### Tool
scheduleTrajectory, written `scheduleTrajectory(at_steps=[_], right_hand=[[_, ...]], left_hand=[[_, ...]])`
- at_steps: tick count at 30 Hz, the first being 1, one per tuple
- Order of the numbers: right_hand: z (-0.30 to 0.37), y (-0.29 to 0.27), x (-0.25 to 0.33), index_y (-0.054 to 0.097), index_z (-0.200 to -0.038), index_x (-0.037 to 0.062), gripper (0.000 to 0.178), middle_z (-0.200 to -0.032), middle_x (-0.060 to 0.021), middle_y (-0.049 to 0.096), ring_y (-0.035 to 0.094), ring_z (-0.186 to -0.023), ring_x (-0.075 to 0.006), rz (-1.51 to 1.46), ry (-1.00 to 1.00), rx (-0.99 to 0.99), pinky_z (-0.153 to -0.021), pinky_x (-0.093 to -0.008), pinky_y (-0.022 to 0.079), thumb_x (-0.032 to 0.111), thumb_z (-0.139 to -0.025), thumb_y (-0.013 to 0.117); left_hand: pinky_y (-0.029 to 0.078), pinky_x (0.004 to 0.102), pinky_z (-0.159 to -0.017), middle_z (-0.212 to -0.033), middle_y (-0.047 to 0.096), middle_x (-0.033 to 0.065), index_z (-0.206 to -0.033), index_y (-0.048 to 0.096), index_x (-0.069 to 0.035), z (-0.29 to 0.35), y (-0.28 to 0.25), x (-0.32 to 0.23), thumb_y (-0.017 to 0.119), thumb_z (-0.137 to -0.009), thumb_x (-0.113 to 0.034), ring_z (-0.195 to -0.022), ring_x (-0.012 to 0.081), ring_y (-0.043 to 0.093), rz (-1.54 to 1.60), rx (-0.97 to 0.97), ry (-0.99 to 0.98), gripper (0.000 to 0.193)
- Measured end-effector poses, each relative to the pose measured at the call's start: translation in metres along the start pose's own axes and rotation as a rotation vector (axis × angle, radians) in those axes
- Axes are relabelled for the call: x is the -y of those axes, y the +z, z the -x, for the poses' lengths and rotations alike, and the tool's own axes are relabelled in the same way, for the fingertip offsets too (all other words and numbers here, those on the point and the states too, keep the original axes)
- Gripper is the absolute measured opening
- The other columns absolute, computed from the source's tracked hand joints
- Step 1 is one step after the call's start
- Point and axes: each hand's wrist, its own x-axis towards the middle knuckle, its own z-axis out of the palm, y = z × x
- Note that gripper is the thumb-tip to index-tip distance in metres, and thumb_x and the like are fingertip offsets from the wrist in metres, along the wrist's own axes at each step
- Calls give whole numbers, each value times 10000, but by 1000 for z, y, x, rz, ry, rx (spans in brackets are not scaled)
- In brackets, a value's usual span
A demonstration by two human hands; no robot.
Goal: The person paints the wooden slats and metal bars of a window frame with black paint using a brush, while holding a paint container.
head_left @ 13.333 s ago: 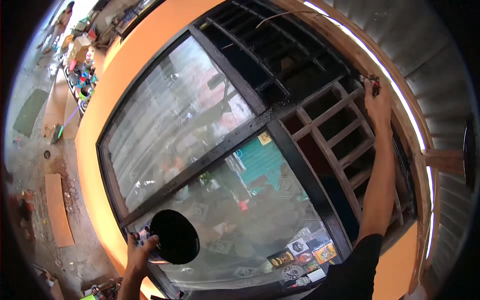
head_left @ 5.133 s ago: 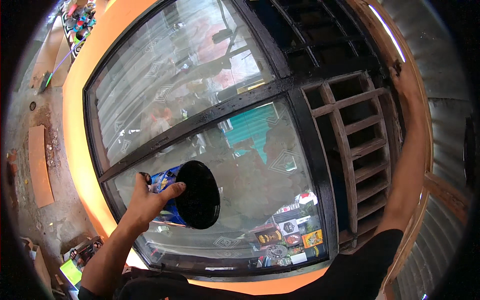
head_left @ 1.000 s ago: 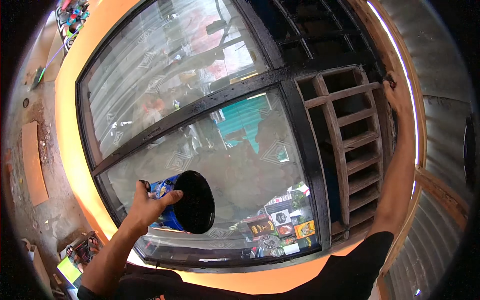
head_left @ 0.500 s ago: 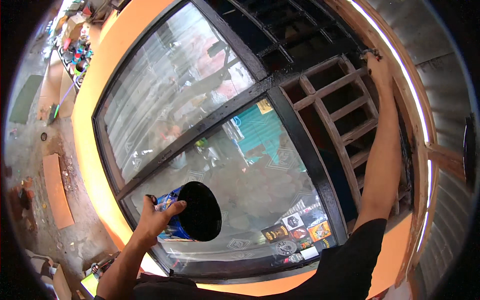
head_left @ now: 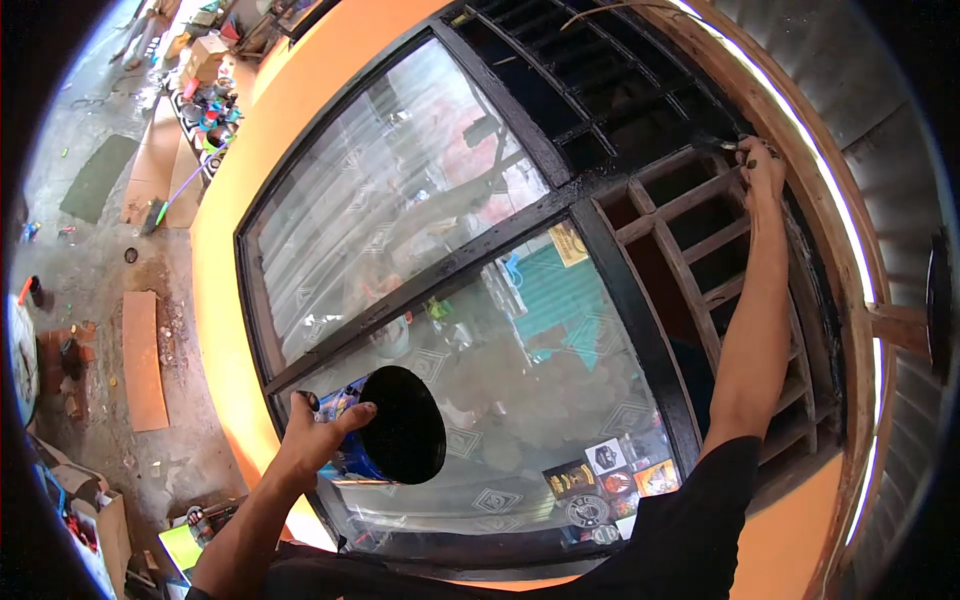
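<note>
My left hand (head_left: pixel 318 438) grips a blue paint can (head_left: pixel 355 464) by its rim and side. The can is tilted, and its inside looks black. Up at the right, my right hand (head_left: pixel 762 170) is closed on a small paintbrush (head_left: pixel 729 146), mostly hidden by the fingers. The brush is at the top corner of a wooden lattice (head_left: pixel 690 262), whose bars are bare brown wood. Above it, the upper lattice (head_left: pixel 585 122) is black and glossy. Both belong to a black window frame (head_left: pixel 425 262) around large glass panes.
Stickers (head_left: pixel 600 490) cover the lower corner of the near pane. An orange wall (head_left: pixel 218 270) surrounds the window. Corrugated metal sheet (head_left: pixel 905 440) and a wooden beam (head_left: pixel 905 328) lie to the right. On the floor at left are a board (head_left: pixel 146 360), a broom (head_left: pixel 155 215) and boxes (head_left: pixel 105 525).
The window and wall have shifted right and slightly down in view. My right hand has moved a little down along the lattice's upper corner. The can stays in my left hand.
</note>
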Motion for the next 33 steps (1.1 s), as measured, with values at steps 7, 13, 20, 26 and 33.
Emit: scheduleTrajectory(at_steps=[7, 13, 20, 26, 33], right_hand=[[32, 25, -15, 629, -963, 1, 311, -900, -214, 665, 630, -873, -396, 598, -407, -282, -796, -482, 466, 275, -829, 569], [-3, -2, -8, 625, -833, -34, 219, -778, -72, 608, 583, -757, -238, 108, 160, 252, -734, -385, 463, 182, -800, 600], [19, 9, -9, 629, -895, 17, 298, -891, -179, 669, 632, -803, -356, 776, -450, -413, -774, -453, 477, 301, -867, 540], [9, 4, -2, 630, -778, -10, 208, -674, -61, 574, 560, -658, -226, 78, 76, 60, -646, -376, 434, 190, -823, 596], [27, 28, -6, 603, -760, 44, 205, -769, -157, 635, 608, -770, -324, 667, -324, -44, -737, -421, 452, 237, -820, 566]], left_hand=[[466, 381, -909, -1190, 472, 258, -1250, 292, 115, 10, 0, -4, 843, -667, -378, -1082, 305, 537, -11, -24, 66, 942], [461, 411, -898, -1158, 503, 208, -1276, 321, 38, -1, 2, 5, 813, -709, -306, -1046, 293, 549, -10, -36, 114, 826], [508, 387, -862, -1208, 462, 268, -1279, 269, 95, 2, 6, -1, 855, -656, -382, -1077, 329, 556, 12, -3, 42, 979], [525, 384, -838, -1194, 451, 280, -1273, 250, 108, 6, 3, -7, 855, -655, -390, -1057, 334, 564, 36, 15, 19, 998], [531, 378, -804, -1165, 473, 285, -1256, 258, 119, 7, 4, -5, 853, -650, -408, -1013, 330, 586, 6, 4, 33, 999]])
